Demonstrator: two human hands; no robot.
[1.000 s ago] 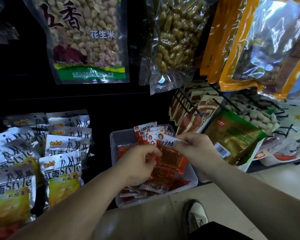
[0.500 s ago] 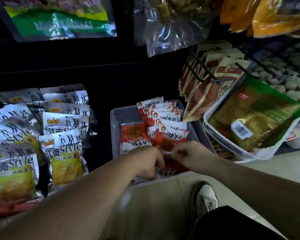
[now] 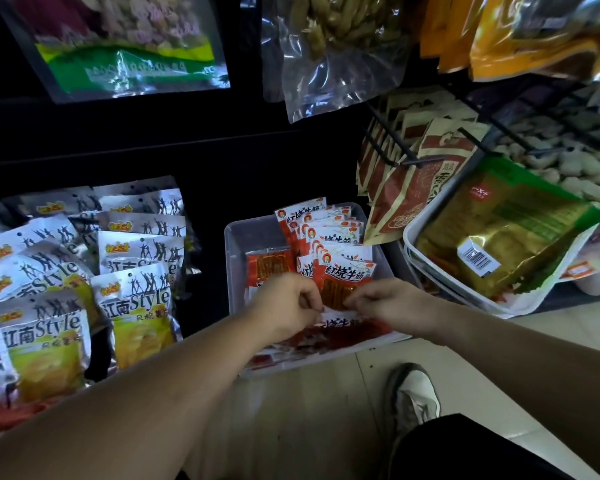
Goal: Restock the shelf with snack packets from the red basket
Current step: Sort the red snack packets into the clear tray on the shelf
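A clear plastic bin (image 3: 236, 271) on the low shelf holds small red-and-white snack packets. Several stand upright in a row (image 3: 326, 233) at its back right; others lie flat at the front. My left hand (image 3: 284, 306) and my right hand (image 3: 392, 306) both pinch the lower edge of the front upright red packet (image 3: 343, 278), one at each corner. The red basket is not in view.
Silver and yellow snack bags (image 3: 132, 306) fill the shelf to the left. A white basket (image 3: 430, 271) with a gold-green bag stands to the right. Brown packets (image 3: 420, 181) hang on black hooks above it. Large clear bags hang overhead. My shoe (image 3: 413, 400) is on the tiled floor.
Both hands have dropped from the packets' tops to the front of the bin. The row of upright packets now stands in view behind them, and the camera has tilted down.
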